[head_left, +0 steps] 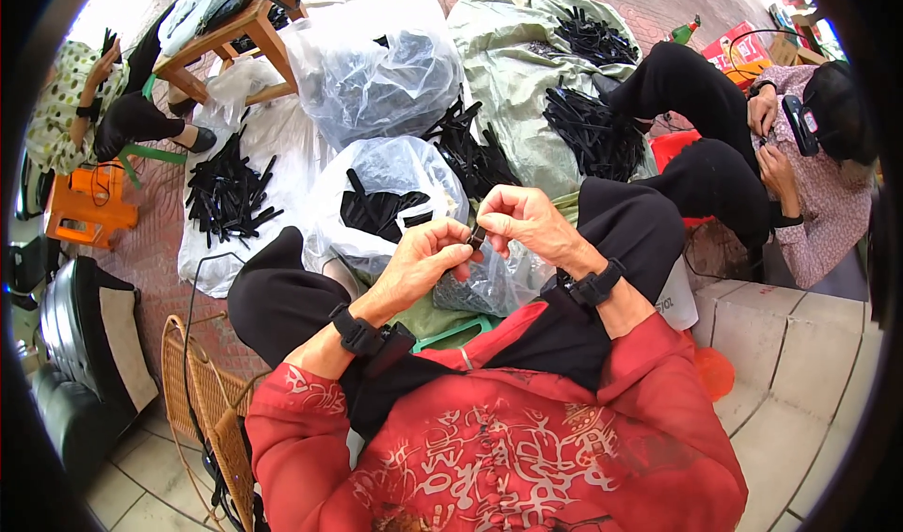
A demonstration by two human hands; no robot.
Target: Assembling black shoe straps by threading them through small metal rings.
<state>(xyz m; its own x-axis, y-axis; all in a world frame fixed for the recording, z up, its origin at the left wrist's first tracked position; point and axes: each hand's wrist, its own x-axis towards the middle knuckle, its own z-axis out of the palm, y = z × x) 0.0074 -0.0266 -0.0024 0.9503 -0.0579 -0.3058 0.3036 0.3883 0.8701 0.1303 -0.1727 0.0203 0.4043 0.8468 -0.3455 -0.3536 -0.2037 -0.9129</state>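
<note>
Piece [477, 238]: small, dark, mostly hidden by fingertips; located between both hands. Left hand [437, 253]: thumb and fingers pinched on piece. Right hand [527, 222]: likewise pinched on it. Bag [414, 160], beyond hands: clear crinkled plastic, open, holding black strips [376, 214]. Heap [229, 189], left: narrow straight strips, tangled, on white sheet [205, 267]. Green sheet [503, 85], far: wrinkled, bearing more strips. Ground [169, 287]: reddish paving. Tiles [818, 344], near right: pale, squared. Stool [230, 41], far left: wooden.

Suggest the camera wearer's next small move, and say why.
Perhaps turn the small dark piece slightly between the left hand and the right hand: both appear to pinch it, close together, which would suit a fine adjustment.
</note>
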